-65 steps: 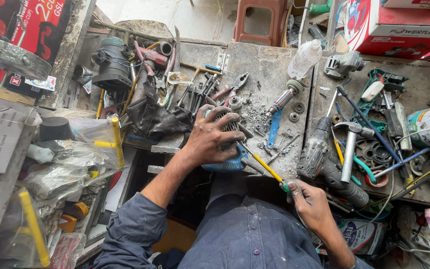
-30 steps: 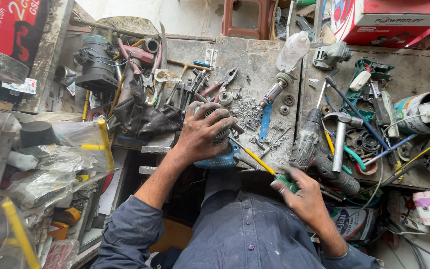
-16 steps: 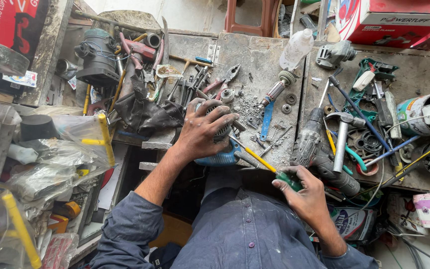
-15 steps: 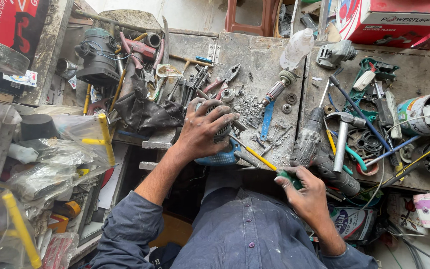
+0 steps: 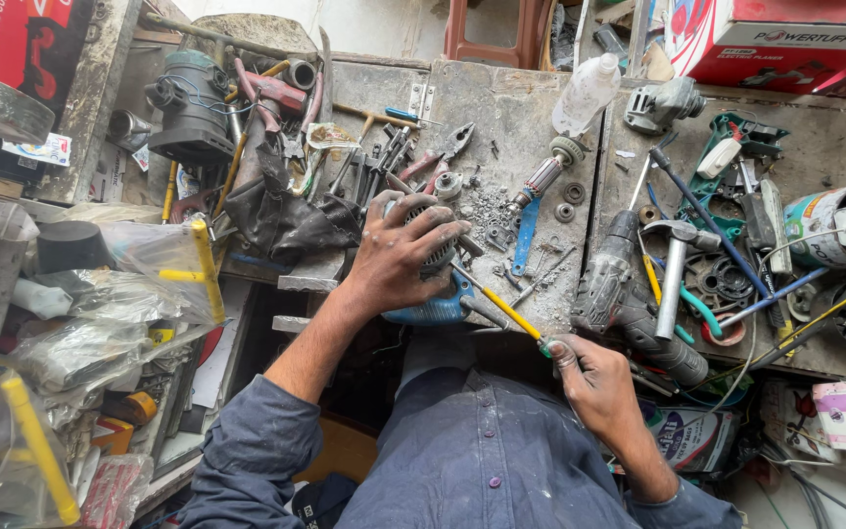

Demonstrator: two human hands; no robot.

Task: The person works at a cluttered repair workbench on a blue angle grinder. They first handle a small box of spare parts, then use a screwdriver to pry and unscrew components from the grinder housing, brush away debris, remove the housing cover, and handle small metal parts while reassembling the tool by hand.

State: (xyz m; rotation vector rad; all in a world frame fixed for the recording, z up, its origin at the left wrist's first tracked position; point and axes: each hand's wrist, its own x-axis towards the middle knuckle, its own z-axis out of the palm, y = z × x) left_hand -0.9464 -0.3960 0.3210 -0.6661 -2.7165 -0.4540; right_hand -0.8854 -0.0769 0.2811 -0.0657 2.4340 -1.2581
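Two hands are working mid-frame: the left hand (image 5: 399,257) is clamping its fingers over a blue tool (image 5: 433,309) at the counter (image 5: 511,108) edge, while the right hand (image 5: 591,380) is gripping a screwdriver (image 5: 503,309), tip probing the tool; steady aligned pressure seems needed next.

Hammer (image 5: 673,279) right of power tool (image 5: 433,279)

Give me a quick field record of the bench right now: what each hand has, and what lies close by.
left hand: clamped over a blue power tool body at the bench edge
right hand: gripping a yellow-handled screwdriver, tip angled into the tool
beside tool: motor armature, loose bearings, metal shavings
right of it: hammer, grey drill
left of it: black cloth, pliers
surface: cluttered workbench
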